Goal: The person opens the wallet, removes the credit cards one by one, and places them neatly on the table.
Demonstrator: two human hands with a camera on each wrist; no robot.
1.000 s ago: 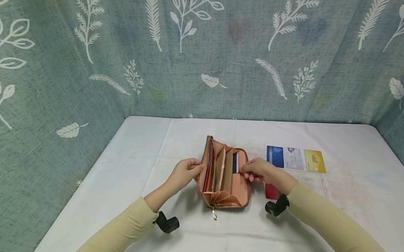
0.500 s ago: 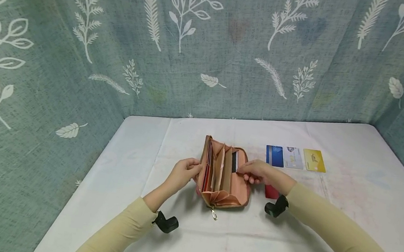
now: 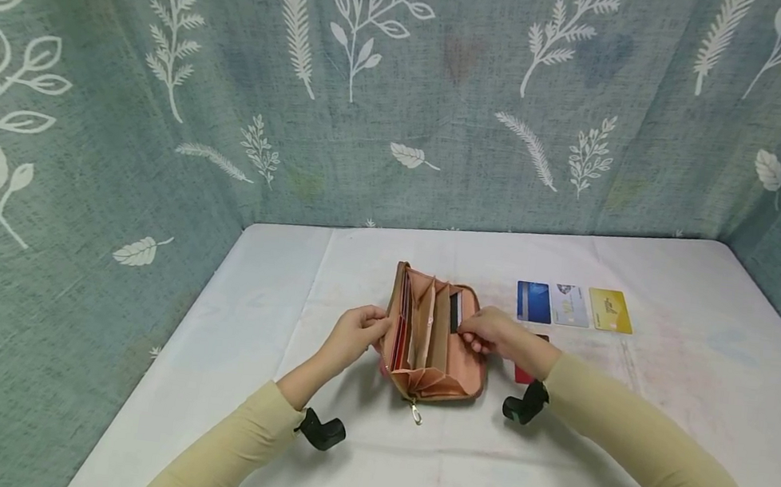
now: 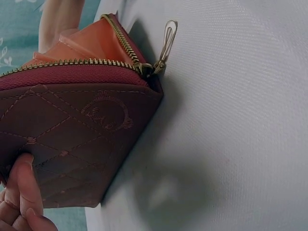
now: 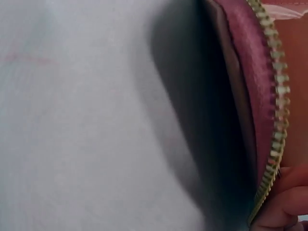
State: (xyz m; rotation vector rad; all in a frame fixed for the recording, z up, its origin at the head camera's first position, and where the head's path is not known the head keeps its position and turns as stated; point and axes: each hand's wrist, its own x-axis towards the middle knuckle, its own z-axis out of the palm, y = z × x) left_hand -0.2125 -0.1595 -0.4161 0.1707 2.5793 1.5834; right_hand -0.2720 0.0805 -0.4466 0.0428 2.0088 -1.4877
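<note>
A zip-around wallet [image 3: 464, 376] stands spread wide, its peach pleated compartments facing up. Its outside, in the left wrist view, is dark maroon quilting [image 4: 72, 125] with a brass zip. My left hand [image 3: 357, 332] grips the left cover between thumb and fingers; its fingertips press the quilted outside. At the right inner panel, my right hand [image 3: 499, 335] has curled fingers pinching the lower edge of a dark card with a white stripe [image 3: 455, 313]. In the right wrist view only a few bent fingers [image 5: 288, 202] show beside the zip teeth [image 5: 280, 96].
Blue [image 3: 533, 301], silver [image 3: 571, 305] and yellow [image 3: 610, 310] cards lie in a row at the back right. A red card [image 3: 528, 369] is partly covered by the right forearm. The zip pull [image 3: 416, 413] hangs toward the white table's [image 3: 363, 481] front.
My right hand and wrist have shifted slightly left at the wallet's panel, uncovering more of the red card. The left hand and the wallet have stayed in place.
</note>
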